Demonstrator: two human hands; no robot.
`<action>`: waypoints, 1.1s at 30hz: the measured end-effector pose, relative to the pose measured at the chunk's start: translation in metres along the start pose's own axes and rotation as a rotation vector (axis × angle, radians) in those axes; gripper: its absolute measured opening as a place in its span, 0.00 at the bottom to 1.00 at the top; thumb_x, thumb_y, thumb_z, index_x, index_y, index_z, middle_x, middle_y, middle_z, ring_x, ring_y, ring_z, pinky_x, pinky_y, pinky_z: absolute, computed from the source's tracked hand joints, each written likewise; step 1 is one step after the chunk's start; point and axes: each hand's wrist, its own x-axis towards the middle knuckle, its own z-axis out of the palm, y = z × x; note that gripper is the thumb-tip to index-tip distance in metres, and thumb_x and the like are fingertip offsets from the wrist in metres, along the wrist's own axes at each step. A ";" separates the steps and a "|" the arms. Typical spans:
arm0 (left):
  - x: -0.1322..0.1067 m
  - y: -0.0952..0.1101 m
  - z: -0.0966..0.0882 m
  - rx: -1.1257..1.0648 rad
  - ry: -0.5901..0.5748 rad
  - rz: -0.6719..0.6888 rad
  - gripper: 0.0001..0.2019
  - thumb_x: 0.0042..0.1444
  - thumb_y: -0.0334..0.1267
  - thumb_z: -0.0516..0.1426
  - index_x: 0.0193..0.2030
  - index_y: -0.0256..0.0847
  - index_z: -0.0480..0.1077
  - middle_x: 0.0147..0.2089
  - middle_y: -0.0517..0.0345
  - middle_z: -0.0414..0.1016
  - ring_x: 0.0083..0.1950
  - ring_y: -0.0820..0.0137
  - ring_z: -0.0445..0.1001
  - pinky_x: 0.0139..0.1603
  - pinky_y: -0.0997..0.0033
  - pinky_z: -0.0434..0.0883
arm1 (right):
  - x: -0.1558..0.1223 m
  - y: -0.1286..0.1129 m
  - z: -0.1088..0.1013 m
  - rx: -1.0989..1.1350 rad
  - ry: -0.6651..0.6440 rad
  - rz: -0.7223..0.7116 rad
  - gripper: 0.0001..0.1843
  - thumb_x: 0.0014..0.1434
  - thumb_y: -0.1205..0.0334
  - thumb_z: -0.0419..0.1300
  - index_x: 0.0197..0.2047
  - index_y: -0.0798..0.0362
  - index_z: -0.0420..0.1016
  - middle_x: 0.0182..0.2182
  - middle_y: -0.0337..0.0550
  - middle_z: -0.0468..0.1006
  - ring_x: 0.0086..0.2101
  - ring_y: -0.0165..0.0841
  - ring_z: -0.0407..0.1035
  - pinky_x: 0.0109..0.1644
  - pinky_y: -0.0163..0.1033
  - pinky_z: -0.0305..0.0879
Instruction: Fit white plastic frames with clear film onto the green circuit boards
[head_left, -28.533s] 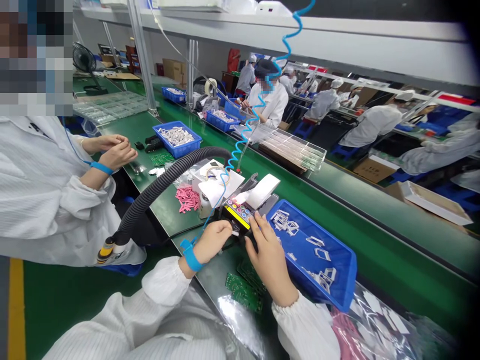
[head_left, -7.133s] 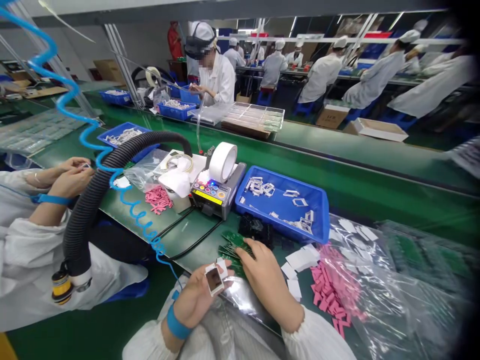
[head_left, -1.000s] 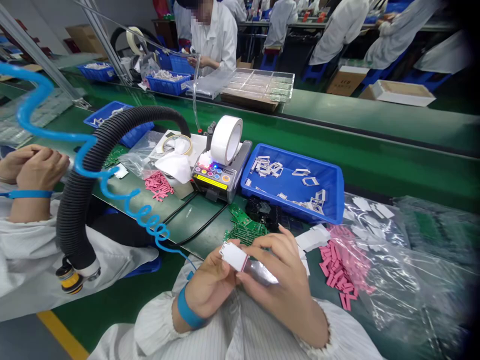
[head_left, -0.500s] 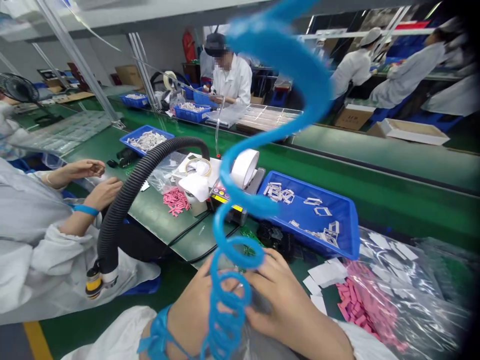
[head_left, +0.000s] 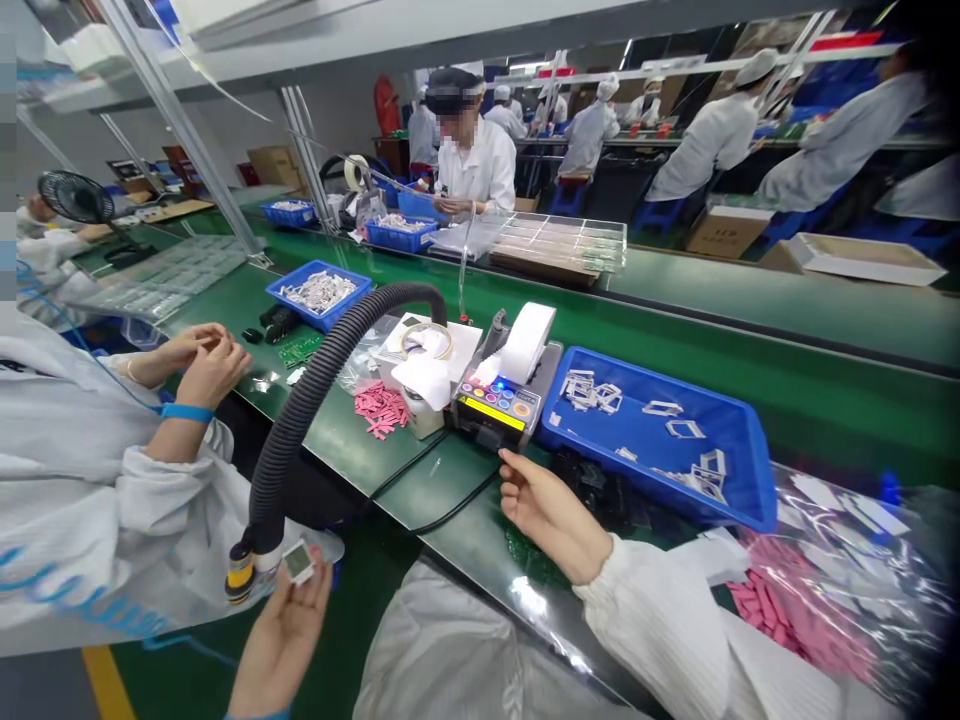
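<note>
At the lower left, my left hand [head_left: 289, 625] holds a small LCD screen in a white frame [head_left: 299, 563] between thumb and fingers, beside the yellow-and-black nozzle [head_left: 240, 572] of the black hose [head_left: 304, 395]. My right hand [head_left: 551, 510] is at the front of the tape dispenser [head_left: 491, 412], its index fingertip by the outlet and the other fingers curled in. Whatever those fingertips may pinch is too small to make out. A wide white tape roll [head_left: 529, 345] sits on the dispenser, whose blue light is lit.
Right of the dispenser stands a blue bin [head_left: 645, 470] with white frames. Pink pieces lie at left [head_left: 382, 408] and in a plastic bag [head_left: 817, 610] at right. A co-worker's hands [head_left: 206, 365] are at the left; another person [head_left: 472, 150] sits opposite.
My hands, together in front of me before, are now apart: the left is low at left with the LCD screen, the right at the dispenser. The blue coil no longer crosses the middle.
</note>
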 end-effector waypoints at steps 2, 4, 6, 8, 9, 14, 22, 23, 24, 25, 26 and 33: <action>0.003 0.017 -0.011 -0.065 -0.006 0.082 0.21 0.64 0.30 0.44 0.63 0.40 0.59 0.40 0.50 0.82 0.42 0.68 0.80 0.46 0.68 0.77 | 0.001 0.001 0.007 0.067 0.028 -0.011 0.11 0.51 0.62 0.64 0.29 0.53 0.63 0.20 0.31 0.64 0.16 0.19 0.55 0.17 0.25 0.54; 0.002 0.026 -0.017 -0.063 -0.013 0.133 0.20 0.64 0.31 0.43 0.62 0.42 0.60 0.41 0.51 0.82 0.42 0.68 0.80 0.46 0.69 0.77 | 0.001 0.002 0.013 0.112 0.046 -0.032 0.11 0.52 0.63 0.64 0.30 0.53 0.63 0.21 0.31 0.64 0.16 0.19 0.55 0.16 0.24 0.54; -0.001 0.028 -0.020 -0.049 -0.034 0.153 0.20 0.64 0.31 0.44 0.62 0.43 0.60 0.43 0.50 0.81 0.43 0.67 0.80 0.46 0.69 0.77 | 0.003 0.003 0.016 0.140 0.061 -0.046 0.10 0.53 0.63 0.64 0.29 0.53 0.64 0.20 0.31 0.64 0.16 0.19 0.55 0.16 0.24 0.53; -0.002 0.028 -0.022 -0.049 -0.050 0.164 0.21 0.64 0.32 0.45 0.63 0.42 0.59 0.44 0.50 0.81 0.44 0.67 0.79 0.47 0.69 0.76 | 0.006 0.003 0.018 0.157 0.074 -0.052 0.10 0.54 0.64 0.62 0.28 0.53 0.63 0.20 0.30 0.63 0.16 0.19 0.54 0.15 0.24 0.53; -0.002 0.028 -0.023 -0.054 -0.047 0.167 0.21 0.64 0.33 0.45 0.63 0.42 0.58 0.44 0.50 0.81 0.44 0.67 0.79 0.48 0.69 0.76 | 0.008 0.003 0.019 0.163 0.077 -0.052 0.10 0.55 0.64 0.62 0.28 0.53 0.63 0.19 0.30 0.63 0.16 0.19 0.54 0.15 0.24 0.52; -0.002 0.027 -0.024 -0.103 -0.017 0.159 0.21 0.64 0.32 0.44 0.63 0.43 0.58 0.42 0.52 0.82 0.43 0.67 0.80 0.45 0.70 0.77 | -0.004 -0.003 0.023 0.169 0.025 -0.066 0.09 0.53 0.65 0.63 0.27 0.54 0.64 0.21 0.31 0.62 0.17 0.20 0.52 0.16 0.25 0.49; -0.046 -0.059 0.042 0.051 -0.060 -0.229 0.15 0.63 0.27 0.45 0.43 0.33 0.73 0.37 0.48 0.82 0.40 0.68 0.80 0.47 0.65 0.76 | -0.091 0.009 -0.007 -0.657 -0.320 -0.614 0.10 0.53 0.60 0.62 0.23 0.52 0.68 0.33 0.40 0.68 0.37 0.31 0.65 0.40 0.36 0.62; -0.055 -0.072 0.056 0.076 -0.111 -0.292 0.15 0.63 0.27 0.45 0.40 0.33 0.74 0.38 0.48 0.81 0.40 0.69 0.80 0.49 0.65 0.75 | -0.097 0.012 -0.011 -0.756 -0.321 -0.699 0.08 0.54 0.61 0.61 0.24 0.51 0.70 0.39 0.42 0.70 0.43 0.34 0.65 0.46 0.38 0.61; -0.065 -0.084 0.070 0.095 -0.168 -0.344 0.14 0.62 0.26 0.47 0.38 0.34 0.74 0.37 0.49 0.81 0.39 0.70 0.80 0.49 0.66 0.74 | -0.102 0.014 -0.013 -0.830 -0.314 -0.770 0.07 0.54 0.62 0.60 0.25 0.50 0.70 0.46 0.44 0.69 0.48 0.37 0.64 0.50 0.41 0.60; -0.075 -0.093 0.083 0.111 -0.243 -0.395 0.12 0.61 0.26 0.49 0.37 0.35 0.75 0.37 0.51 0.81 0.38 0.71 0.79 0.50 0.66 0.73 | -0.106 0.016 -0.015 -0.882 -0.298 -0.828 0.06 0.55 0.62 0.59 0.27 0.50 0.71 0.50 0.44 0.67 0.52 0.39 0.62 0.52 0.43 0.59; -0.083 -0.101 0.094 0.129 -0.320 -0.432 0.09 0.58 0.27 0.53 0.37 0.36 0.75 0.37 0.54 0.81 0.38 0.72 0.79 0.51 0.68 0.72 | -0.109 0.018 -0.016 -0.923 -0.277 -0.879 0.06 0.56 0.63 0.58 0.28 0.49 0.71 0.53 0.44 0.66 0.54 0.40 0.60 0.53 0.45 0.59; -0.112 -0.123 0.120 0.227 -0.617 -0.528 0.11 0.48 0.36 0.64 0.40 0.39 0.75 0.42 0.57 0.79 0.44 0.73 0.76 0.55 0.72 0.66 | -0.111 0.009 -0.020 -1.117 0.010 -1.162 0.07 0.56 0.64 0.56 0.26 0.50 0.69 0.57 0.46 0.63 0.57 0.46 0.57 0.55 0.53 0.57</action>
